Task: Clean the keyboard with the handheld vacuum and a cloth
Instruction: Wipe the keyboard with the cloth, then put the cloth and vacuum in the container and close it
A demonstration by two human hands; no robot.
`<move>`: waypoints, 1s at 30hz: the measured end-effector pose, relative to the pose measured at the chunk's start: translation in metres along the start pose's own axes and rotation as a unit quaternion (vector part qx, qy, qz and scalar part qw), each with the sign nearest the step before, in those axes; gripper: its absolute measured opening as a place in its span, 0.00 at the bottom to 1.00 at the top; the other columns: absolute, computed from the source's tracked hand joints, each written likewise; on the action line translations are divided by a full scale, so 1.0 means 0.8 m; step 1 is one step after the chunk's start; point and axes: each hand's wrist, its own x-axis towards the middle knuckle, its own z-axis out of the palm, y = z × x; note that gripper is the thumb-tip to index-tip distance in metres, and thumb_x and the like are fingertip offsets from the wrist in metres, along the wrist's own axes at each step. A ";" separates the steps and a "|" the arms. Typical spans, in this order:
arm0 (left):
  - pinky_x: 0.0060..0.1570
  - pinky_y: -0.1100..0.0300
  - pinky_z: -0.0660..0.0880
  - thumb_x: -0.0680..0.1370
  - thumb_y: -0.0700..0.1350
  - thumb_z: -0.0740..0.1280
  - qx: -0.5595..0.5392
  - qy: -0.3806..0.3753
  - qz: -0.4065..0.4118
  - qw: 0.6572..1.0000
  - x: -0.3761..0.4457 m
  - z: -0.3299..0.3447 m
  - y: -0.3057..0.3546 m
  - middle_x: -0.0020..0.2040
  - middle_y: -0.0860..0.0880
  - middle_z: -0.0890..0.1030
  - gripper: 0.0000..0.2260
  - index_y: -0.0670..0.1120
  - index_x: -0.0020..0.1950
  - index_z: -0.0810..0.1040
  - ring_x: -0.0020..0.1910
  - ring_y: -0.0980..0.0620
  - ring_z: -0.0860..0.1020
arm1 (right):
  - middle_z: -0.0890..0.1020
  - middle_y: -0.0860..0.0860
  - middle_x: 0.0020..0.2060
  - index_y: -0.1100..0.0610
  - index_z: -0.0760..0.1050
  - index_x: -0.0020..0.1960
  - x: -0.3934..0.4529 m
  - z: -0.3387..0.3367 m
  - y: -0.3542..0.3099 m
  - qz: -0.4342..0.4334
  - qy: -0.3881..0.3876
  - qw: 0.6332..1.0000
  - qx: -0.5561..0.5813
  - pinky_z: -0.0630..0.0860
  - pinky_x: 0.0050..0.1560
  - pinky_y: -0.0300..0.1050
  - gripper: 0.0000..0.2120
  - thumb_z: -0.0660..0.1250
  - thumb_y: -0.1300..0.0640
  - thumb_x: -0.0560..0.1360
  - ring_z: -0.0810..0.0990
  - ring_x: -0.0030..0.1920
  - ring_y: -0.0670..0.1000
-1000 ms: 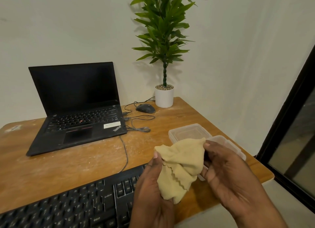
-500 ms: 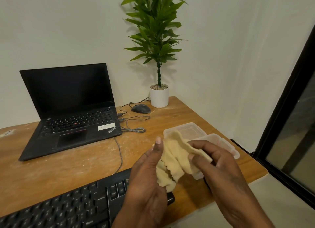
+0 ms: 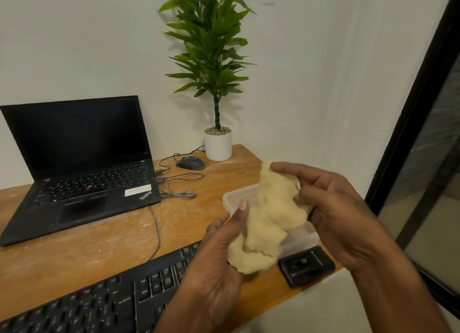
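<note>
Two hands on the cloth [image 3: 270, 218], lower right of centre: right hand [image 3: 331, 208] pinches its top and bunches the side, left hand [image 3: 219, 265] grips the lower fold, held above the counter [image 3: 82, 255]. Keyboard [image 3: 104, 300] lies bottom left, not yet touched by the cloth. No handheld vacuum in view; vacuuming possibly done, can't tell. Wiping looks still ahead. Behind the cloth, clear plastic containers [image 3: 236, 196]; a small black block [image 3: 307, 265] beside them. Laptop [image 3: 84, 163], mouse [image 3: 190, 162], potted plant [image 3: 214, 66] further up.
</note>
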 end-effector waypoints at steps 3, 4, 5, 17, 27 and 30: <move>0.59 0.41 0.82 0.63 0.46 0.86 -0.005 -0.033 -0.029 0.999 -0.004 0.009 -0.007 0.63 0.37 0.84 0.38 0.40 0.71 0.78 0.63 0.35 0.82 | 0.86 0.51 0.56 0.56 0.84 0.59 0.004 0.002 -0.021 -0.027 -0.030 0.999 -0.021 0.79 0.56 0.50 0.27 0.54 0.76 0.76 0.84 0.57 0.53; 0.58 0.41 0.82 0.61 0.44 0.87 -0.017 -0.048 -0.043 0.998 -0.006 0.013 -0.008 0.63 0.35 0.84 0.37 0.38 0.68 0.81 0.63 0.34 0.82 | 0.86 0.51 0.56 0.57 0.84 0.59 0.006 0.001 -0.025 -0.028 -0.034 0.999 -0.023 0.79 0.57 0.50 0.26 0.54 0.76 0.76 0.84 0.58 0.53; 0.58 0.40 0.82 0.59 0.42 0.88 -0.025 -0.065 -0.055 0.996 -0.008 0.017 -0.008 0.63 0.34 0.83 0.36 0.37 0.65 0.83 0.62 0.33 0.83 | 0.86 0.51 0.56 0.58 0.84 0.58 0.008 0.000 -0.027 -0.027 -0.034 0.999 -0.022 0.79 0.58 0.51 0.26 0.54 0.76 0.76 0.83 0.58 0.54; 0.40 0.55 0.84 0.81 0.36 0.72 0.297 0.057 0.171 0.938 0.054 0.014 0.004 0.56 0.46 0.86 0.11 0.50 0.60 0.83 0.52 0.47 0.87 | 0.86 0.50 0.53 0.55 0.85 0.55 0.042 -0.062 0.020 0.000 0.092 0.980 -0.174 0.82 0.57 0.52 0.15 0.73 0.69 0.73 0.84 0.54 0.51; 0.36 0.71 0.71 0.78 0.45 0.72 0.716 0.122 0.249 0.640 0.083 0.019 -0.002 0.41 0.61 0.79 0.09 0.57 0.56 0.83 0.36 0.58 0.79 | 0.83 0.47 0.56 0.48 0.85 0.53 0.070 -0.074 0.069 0.050 0.122 0.890 -0.438 0.82 0.54 0.52 0.14 0.75 0.63 0.72 0.80 0.51 0.47; 0.39 0.70 0.70 0.79 0.44 0.70 0.769 0.111 0.240 0.582 0.083 0.027 -0.007 0.50 0.57 0.84 0.10 0.54 0.59 0.84 0.45 0.58 0.81 | 0.83 0.49 0.57 0.49 0.85 0.55 0.072 -0.067 0.072 0.066 0.107 0.856 -0.502 0.78 0.51 0.46 0.13 0.73 0.63 0.75 0.80 0.51 0.50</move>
